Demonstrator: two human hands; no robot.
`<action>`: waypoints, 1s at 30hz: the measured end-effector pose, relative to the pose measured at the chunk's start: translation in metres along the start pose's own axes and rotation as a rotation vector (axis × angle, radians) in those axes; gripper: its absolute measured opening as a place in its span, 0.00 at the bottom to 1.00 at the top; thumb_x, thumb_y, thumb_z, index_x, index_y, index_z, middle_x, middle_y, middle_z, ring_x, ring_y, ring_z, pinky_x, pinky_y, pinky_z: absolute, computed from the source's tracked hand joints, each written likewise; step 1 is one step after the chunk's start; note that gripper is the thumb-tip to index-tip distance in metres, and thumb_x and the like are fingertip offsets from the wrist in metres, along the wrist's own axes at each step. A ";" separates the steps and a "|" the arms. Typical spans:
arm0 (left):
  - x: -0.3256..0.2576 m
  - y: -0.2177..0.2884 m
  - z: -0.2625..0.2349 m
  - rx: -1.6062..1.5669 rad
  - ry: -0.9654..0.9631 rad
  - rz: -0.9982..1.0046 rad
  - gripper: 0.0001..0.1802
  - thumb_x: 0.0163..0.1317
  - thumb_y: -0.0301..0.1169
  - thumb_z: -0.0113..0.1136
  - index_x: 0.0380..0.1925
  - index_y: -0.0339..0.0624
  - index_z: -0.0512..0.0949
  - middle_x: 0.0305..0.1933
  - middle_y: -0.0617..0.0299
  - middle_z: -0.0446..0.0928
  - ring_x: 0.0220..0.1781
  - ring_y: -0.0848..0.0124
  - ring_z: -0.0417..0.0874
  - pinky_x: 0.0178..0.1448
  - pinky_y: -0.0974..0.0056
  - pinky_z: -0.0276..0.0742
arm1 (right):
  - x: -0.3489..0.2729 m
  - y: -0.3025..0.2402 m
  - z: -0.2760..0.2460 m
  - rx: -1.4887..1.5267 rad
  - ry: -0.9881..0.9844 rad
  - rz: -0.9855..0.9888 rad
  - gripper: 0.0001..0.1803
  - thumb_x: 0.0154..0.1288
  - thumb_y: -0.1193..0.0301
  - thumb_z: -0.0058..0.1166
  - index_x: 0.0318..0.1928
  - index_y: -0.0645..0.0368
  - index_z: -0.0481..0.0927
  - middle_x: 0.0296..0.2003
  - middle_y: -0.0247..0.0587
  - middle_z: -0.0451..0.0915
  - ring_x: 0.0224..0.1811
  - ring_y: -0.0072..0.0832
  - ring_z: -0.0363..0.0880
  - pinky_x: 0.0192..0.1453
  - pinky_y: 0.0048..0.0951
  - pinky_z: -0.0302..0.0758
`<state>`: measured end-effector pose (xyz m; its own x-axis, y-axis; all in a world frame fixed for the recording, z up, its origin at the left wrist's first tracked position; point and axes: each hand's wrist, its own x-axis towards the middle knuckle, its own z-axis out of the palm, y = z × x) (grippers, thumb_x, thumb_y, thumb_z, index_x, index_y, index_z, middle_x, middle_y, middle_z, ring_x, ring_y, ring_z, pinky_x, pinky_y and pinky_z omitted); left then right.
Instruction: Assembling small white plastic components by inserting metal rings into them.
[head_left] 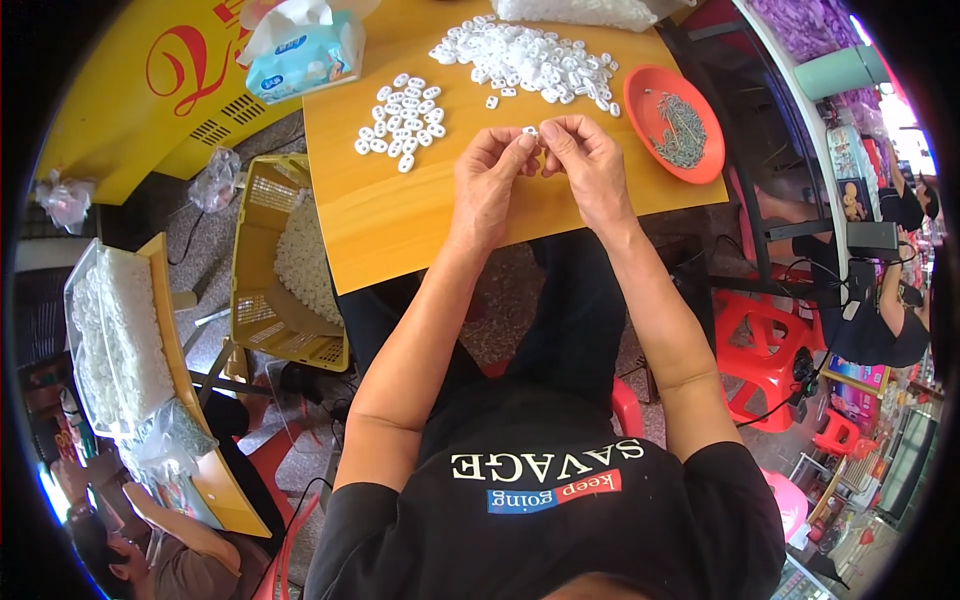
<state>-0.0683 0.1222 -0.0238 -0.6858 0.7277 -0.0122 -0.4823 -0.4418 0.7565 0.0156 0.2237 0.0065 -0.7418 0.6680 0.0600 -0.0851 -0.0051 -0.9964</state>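
Note:
Over the near part of the wooden table (pixel 370 225), my two hands meet with their fingers pinched. My left hand (pixel 488 185) grips a small white oval piece (pixel 531 131) between thumb and forefinger. My right hand (pixel 592 175) is closed beside it, its thumb and forefinger close to the piece; what it holds, if anything, is hidden. Beyond my hands lies a big heap of like white two-holed pieces (pixel 530 65). A smaller spread of them (pixel 405 118) sits to the left. On the right, an orange-red plate (pixel 712 168) holds many small grey metal parts, perhaps screws (pixel 682 135).
A blue tissue pack (pixel 300 70) stands at the table's far left, and a clear bag of white pieces (pixel 580 10) at the back. Left of the table is a yellow crate (pixel 245 300). Another person (pixel 195 560) sits at lower left; red stools (pixel 750 350) stand right.

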 end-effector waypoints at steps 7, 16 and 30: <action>0.001 -0.002 -0.001 -0.035 0.022 0.004 0.07 0.66 0.29 0.62 0.36 0.37 0.77 0.32 0.64 0.78 0.33 0.78 0.75 0.40 0.72 0.71 | 0.001 0.002 0.007 0.086 0.037 0.015 0.10 0.69 0.68 0.59 0.40 0.63 0.79 0.30 0.30 0.79 0.26 0.14 0.73 0.31 0.18 0.73; 0.000 -0.003 -0.001 -0.087 0.028 0.029 0.06 0.67 0.29 0.61 0.36 0.37 0.76 0.32 0.62 0.79 0.32 0.76 0.76 0.40 0.71 0.72 | 0.001 0.007 0.016 0.130 0.080 0.018 0.10 0.68 0.68 0.60 0.39 0.63 0.79 0.30 0.30 0.78 0.26 0.13 0.72 0.31 0.18 0.72; -0.002 0.001 -0.001 0.028 -0.022 -0.004 0.07 0.68 0.30 0.60 0.39 0.37 0.75 0.35 0.64 0.77 0.36 0.77 0.74 0.43 0.70 0.71 | 0.007 -0.004 0.002 -0.338 -0.020 -0.233 0.11 0.69 0.68 0.58 0.36 0.64 0.78 0.25 0.32 0.79 0.26 0.14 0.74 0.29 0.19 0.72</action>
<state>-0.0678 0.1197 -0.0234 -0.6717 0.7408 -0.0017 -0.4697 -0.4241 0.7743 0.0096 0.2265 0.0109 -0.7416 0.6078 0.2840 -0.0311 0.3917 -0.9195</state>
